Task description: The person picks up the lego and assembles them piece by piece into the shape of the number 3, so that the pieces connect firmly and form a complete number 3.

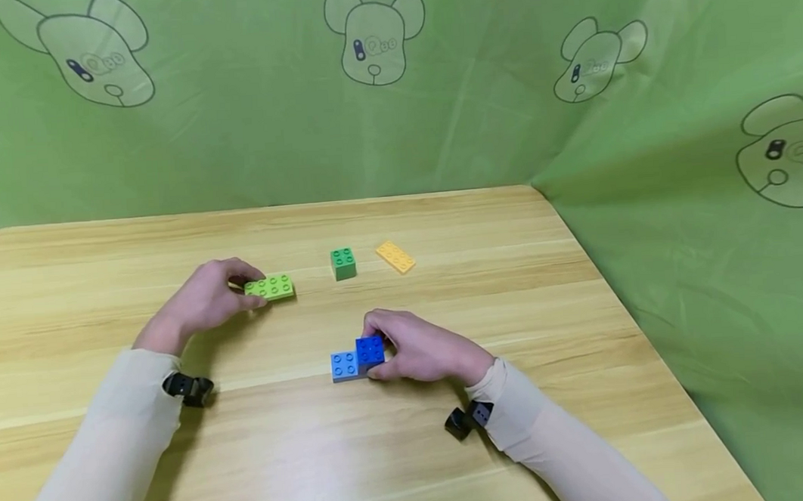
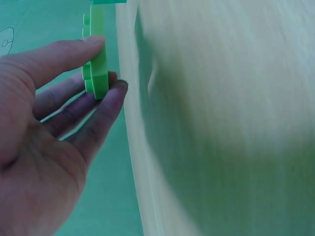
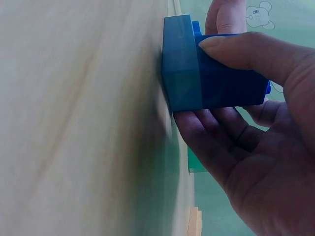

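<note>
On the left of the table, my left hand pinches a lime green toy brick between thumb and fingers. The left wrist view shows this flat brick held a little above the wood. My right hand grips a dark blue brick by its sides. That brick sits on one end of a light blue brick, whose other studs show to the left. In the right wrist view the light blue brick is at or very near the table surface.
A green brick stands farther back, between the hands. Right of it lies a thin yellow-orange plate. Green cloth with mouse-head drawings hangs behind and to the right of the wooden table.
</note>
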The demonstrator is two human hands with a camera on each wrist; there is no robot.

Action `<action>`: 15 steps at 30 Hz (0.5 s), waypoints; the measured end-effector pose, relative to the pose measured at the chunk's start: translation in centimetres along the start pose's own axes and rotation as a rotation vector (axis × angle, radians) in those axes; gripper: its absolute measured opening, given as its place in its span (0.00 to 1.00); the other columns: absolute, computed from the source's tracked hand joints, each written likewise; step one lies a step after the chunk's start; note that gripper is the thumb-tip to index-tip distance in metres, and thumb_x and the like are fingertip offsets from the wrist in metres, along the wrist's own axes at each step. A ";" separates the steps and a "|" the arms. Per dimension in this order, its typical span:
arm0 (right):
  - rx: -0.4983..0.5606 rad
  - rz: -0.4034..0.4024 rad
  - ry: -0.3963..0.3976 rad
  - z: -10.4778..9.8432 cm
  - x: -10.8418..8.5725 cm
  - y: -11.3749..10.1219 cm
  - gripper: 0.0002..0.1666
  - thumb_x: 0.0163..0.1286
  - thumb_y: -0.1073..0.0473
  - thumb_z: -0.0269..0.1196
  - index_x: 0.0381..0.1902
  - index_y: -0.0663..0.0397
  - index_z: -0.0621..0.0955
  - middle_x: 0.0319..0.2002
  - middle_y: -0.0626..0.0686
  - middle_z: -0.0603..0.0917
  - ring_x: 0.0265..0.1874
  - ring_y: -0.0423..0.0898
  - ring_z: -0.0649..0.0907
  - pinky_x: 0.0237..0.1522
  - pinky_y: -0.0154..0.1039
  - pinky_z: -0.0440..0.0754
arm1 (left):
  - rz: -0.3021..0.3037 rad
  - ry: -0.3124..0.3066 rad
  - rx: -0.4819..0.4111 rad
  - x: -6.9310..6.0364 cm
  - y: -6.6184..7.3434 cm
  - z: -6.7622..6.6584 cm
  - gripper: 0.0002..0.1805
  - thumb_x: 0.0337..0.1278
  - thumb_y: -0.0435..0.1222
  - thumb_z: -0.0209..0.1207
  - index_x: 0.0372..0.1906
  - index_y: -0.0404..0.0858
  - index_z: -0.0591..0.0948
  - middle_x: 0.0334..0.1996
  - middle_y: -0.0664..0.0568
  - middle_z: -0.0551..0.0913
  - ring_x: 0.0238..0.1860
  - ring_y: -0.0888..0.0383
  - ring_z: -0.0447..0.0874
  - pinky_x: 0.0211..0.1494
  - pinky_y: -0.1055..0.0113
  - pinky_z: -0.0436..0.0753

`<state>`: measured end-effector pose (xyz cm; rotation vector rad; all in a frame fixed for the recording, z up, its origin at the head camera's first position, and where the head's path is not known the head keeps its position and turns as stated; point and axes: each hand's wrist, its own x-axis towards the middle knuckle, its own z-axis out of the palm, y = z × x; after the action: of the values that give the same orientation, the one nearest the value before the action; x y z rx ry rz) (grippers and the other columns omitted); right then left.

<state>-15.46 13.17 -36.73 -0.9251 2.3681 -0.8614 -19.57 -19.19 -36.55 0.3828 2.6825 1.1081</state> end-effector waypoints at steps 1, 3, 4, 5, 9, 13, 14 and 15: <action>0.000 0.000 0.000 0.0 0.0 0.0 0.16 0.60 0.60 0.72 0.39 0.49 0.75 0.35 0.47 0.76 0.35 0.46 0.75 0.32 0.35 0.73 | 0.006 0.002 -0.003 0.0 0.0 0.0 0.23 0.55 0.33 0.68 0.55 0.30 0.79 0.49 0.39 0.80 0.50 0.44 0.77 0.55 0.49 0.76; -0.001 0.001 0.002 0.0 0.0 0.0 0.16 0.60 0.60 0.73 0.39 0.49 0.74 0.35 0.47 0.76 0.35 0.47 0.76 0.32 0.35 0.73 | 0.012 0.006 -0.010 0.0 0.1 0.1 0.22 0.55 0.33 0.68 0.55 0.30 0.80 0.48 0.39 0.80 0.50 0.44 0.78 0.54 0.50 0.77; -0.001 0.002 0.001 0.0 0.0 0.0 0.16 0.60 0.60 0.73 0.38 0.49 0.74 0.35 0.47 0.76 0.35 0.47 0.76 0.32 0.35 0.72 | 0.012 0.008 -0.012 -0.1 0.0 0.1 0.22 0.55 0.33 0.69 0.55 0.30 0.80 0.48 0.39 0.80 0.50 0.44 0.78 0.53 0.50 0.77; -0.002 0.002 0.002 0.0 0.0 0.0 0.17 0.60 0.60 0.73 0.38 0.48 0.74 0.35 0.47 0.76 0.35 0.47 0.76 0.32 0.35 0.73 | 0.010 0.009 -0.014 -0.1 0.0 0.2 0.22 0.55 0.33 0.69 0.55 0.30 0.80 0.48 0.39 0.81 0.49 0.44 0.78 0.53 0.50 0.78; -0.003 0.005 -0.003 0.1 0.0 0.0 0.17 0.60 0.59 0.73 0.39 0.48 0.74 0.35 0.47 0.76 0.35 0.46 0.75 0.32 0.34 0.72 | 0.000 0.010 -0.013 -0.3 0.1 0.4 0.22 0.54 0.33 0.69 0.55 0.31 0.80 0.47 0.41 0.81 0.48 0.45 0.78 0.51 0.53 0.79; -0.010 0.002 0.002 0.1 0.0 0.1 0.17 0.60 0.59 0.73 0.39 0.48 0.74 0.34 0.47 0.75 0.34 0.47 0.75 0.31 0.34 0.71 | 0.014 0.014 -0.021 -0.4 0.2 0.5 0.22 0.54 0.34 0.69 0.54 0.31 0.81 0.47 0.41 0.81 0.49 0.45 0.79 0.49 0.54 0.80; -0.012 0.001 0.005 0.1 0.0 0.2 0.17 0.60 0.59 0.73 0.39 0.48 0.74 0.34 0.47 0.75 0.34 0.47 0.75 0.31 0.34 0.71 | 0.013 0.016 -0.025 -0.4 0.2 0.5 0.22 0.54 0.34 0.69 0.54 0.31 0.81 0.47 0.41 0.80 0.49 0.45 0.79 0.49 0.55 0.80; -0.015 0.000 0.009 0.1 0.0 0.2 0.17 0.60 0.58 0.73 0.38 0.47 0.74 0.34 0.47 0.75 0.34 0.47 0.75 0.31 0.34 0.71 | 0.013 0.018 -0.028 -0.4 0.3 0.5 0.22 0.54 0.34 0.69 0.54 0.31 0.81 0.47 0.41 0.80 0.49 0.45 0.79 0.49 0.55 0.80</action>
<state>-15.48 13.28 -36.97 -0.9297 2.3852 -0.8499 -19.00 -18.81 -36.66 0.3875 2.6807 1.1568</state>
